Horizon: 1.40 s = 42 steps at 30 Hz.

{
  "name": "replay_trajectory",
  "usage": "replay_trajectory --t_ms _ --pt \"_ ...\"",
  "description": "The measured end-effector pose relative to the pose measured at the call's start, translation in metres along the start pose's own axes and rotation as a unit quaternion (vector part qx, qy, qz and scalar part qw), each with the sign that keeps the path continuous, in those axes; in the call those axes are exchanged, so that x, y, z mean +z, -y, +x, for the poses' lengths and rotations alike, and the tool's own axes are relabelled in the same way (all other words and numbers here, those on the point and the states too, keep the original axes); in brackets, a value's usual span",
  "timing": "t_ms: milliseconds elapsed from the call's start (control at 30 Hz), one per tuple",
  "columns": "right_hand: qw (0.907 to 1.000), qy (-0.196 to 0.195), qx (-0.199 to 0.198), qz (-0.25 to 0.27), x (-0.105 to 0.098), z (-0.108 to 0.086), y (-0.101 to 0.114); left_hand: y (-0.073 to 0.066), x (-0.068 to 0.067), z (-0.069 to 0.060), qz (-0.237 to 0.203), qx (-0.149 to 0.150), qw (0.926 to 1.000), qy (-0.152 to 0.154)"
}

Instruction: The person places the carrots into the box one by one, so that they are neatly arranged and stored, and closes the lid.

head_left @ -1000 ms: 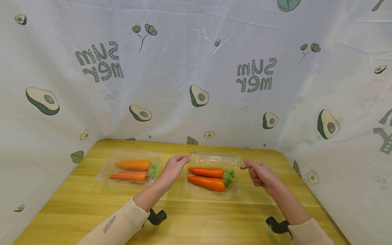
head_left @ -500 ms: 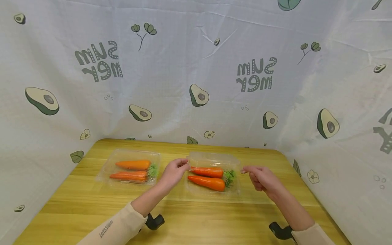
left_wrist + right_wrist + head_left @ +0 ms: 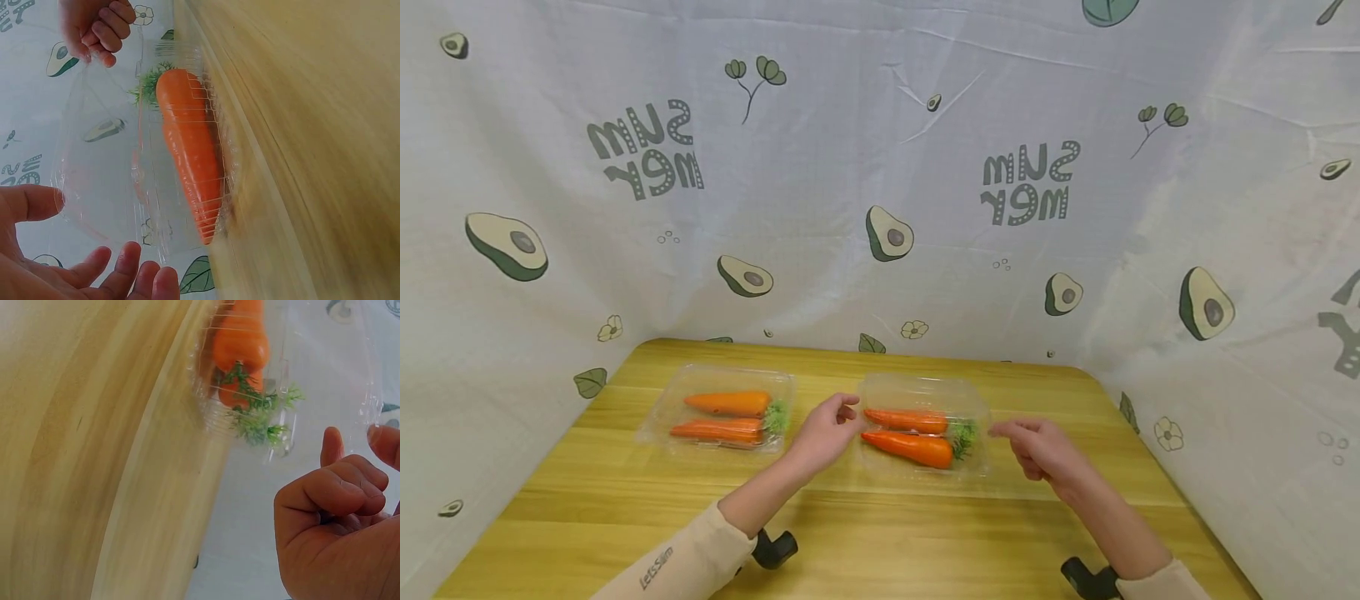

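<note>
In the head view a clear plastic clamshell box [image 3: 917,473] holds two carrots, the front carrot [image 3: 910,448] and the back carrot [image 3: 906,421], with green tops [image 3: 964,435]. Its clear lid [image 3: 921,385] leans forward over the back carrot, partly lowered. My left hand [image 3: 823,433] is at the box's left end; in the left wrist view its thumb [image 3: 44,203] touches the lid edge while the other fingers stay loose and spread. At the right end, my right hand [image 3: 1041,450] holds the lid's corner between thumb and index finger, its other fingers curled.
Another clear clamshell box [image 3: 662,417] with two carrots [image 3: 726,417] and a green top sits to the left, its lid down. The wooden table [image 3: 880,533] ends at a printed cloth [image 3: 820,167] behind and on both sides.
The lid has swung forward and down from the back, now covering the back carrot. Both hands have moved slightly toward the front with it. The left box has not moved.
</note>
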State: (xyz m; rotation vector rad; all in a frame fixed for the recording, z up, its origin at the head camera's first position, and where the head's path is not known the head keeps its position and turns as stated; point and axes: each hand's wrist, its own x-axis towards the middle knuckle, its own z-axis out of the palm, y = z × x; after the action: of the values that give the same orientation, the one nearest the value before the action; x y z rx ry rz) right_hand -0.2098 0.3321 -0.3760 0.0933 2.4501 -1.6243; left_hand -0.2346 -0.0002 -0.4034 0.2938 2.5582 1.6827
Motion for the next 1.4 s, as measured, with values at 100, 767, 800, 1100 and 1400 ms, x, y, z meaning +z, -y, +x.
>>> replay_trajectory --t_ms 100,767,800,1100,1400 --pt "1.0 0.001 0.002 -0.002 0.0 0.0 -0.001 0.001 0.0 0.0 0.015 0.004 0.9999 0.004" --pt "0.9963 -0.036 -0.004 -0.077 0.004 0.001 -0.01 0.009 -0.001 0.004 0.054 -0.023 0.9973 0.044" --pt "0.9958 -0.038 -0.006 -0.083 0.004 0.001 -0.01 0.01 -0.001 0.004 0.058 -0.025 0.9969 0.047" --pt "0.9821 -0.059 -0.033 -0.176 0.01 -0.003 -0.014 0.025 0.001 0.002 0.048 -0.041 0.9943 0.086" --pt "0.9808 -0.058 -0.036 -0.183 0.011 -0.002 -0.02 0.028 0.001 -0.004 0.033 -0.027 0.9906 0.13"
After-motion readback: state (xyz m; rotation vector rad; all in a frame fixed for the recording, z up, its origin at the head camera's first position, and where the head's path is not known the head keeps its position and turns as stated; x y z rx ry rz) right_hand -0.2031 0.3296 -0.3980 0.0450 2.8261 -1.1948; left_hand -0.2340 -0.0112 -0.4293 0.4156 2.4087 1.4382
